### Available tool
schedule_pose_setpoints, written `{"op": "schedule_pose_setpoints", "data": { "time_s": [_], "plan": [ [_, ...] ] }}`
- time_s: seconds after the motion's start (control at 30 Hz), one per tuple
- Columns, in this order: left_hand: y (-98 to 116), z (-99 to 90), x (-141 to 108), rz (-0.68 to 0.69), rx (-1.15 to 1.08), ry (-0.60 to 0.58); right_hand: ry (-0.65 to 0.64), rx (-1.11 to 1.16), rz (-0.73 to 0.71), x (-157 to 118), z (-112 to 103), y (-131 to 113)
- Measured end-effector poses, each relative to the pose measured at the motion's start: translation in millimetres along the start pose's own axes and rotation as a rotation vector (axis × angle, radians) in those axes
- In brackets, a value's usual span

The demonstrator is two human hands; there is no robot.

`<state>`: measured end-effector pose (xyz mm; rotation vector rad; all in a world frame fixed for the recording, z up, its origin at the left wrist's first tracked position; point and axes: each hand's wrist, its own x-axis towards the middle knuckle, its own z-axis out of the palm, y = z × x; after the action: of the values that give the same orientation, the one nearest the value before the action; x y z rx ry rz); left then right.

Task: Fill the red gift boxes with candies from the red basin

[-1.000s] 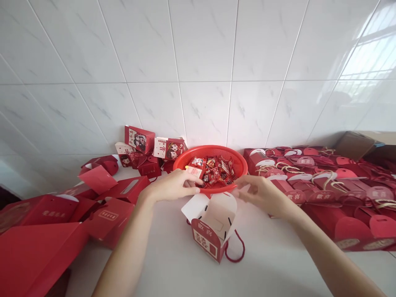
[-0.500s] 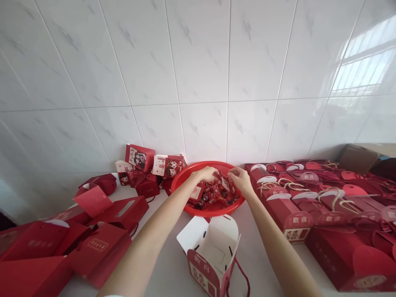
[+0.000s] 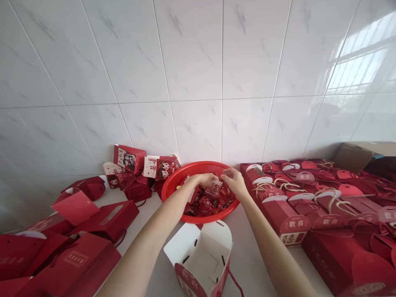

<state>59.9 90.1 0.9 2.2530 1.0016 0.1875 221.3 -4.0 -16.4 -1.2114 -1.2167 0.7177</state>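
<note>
Both hands reach into a red plastic basket [image 3: 167,194] filled with small red wrapped packets [image 3: 206,206]. My left hand [image 3: 206,180] has its fingers closed on a red-and-white patterned packet [image 3: 215,188] over the pile. At the basket's right side, my right hand [image 3: 234,180] has its thumb and fingers bent together in a pinch; what lies between them is too small to make out. Between my forearms stands an open gift box [image 3: 206,251], white inside and red outside, its flaps spread and a dark red cord at its right. No contents show inside it.
Red gift boxes [image 3: 95,260] lie in a loose heap at the left. Small printed boxes [image 3: 161,167] lean by the tiled wall [image 3: 198,123]. Rows of closed red boxes with cord handles [image 3: 287,218] fill the right side, with a brown carton [image 3: 352,156] behind.
My left hand has shifted slightly and now has a patterned packet at its fingers. My right hand stays near the basket's right rim. The whole view has moved a little.
</note>
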Motion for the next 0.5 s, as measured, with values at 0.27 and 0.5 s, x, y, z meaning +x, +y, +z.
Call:
{"op": "schedule_pose_setpoints", "data": {
  "time_s": [0.27, 0.5],
  "plan": [
    [16.3, -22.3, -28.5, 0.112, -0.644, 0.014, -0.095, 0.195, 0.1, 0.5, 4.3, -1.2],
    [13.7, -22.9, -27.8, 0.106, -0.769, 0.02, -0.228, 0.439, 0.147, -2.5, 0.8, -6.5]
  ]
}}
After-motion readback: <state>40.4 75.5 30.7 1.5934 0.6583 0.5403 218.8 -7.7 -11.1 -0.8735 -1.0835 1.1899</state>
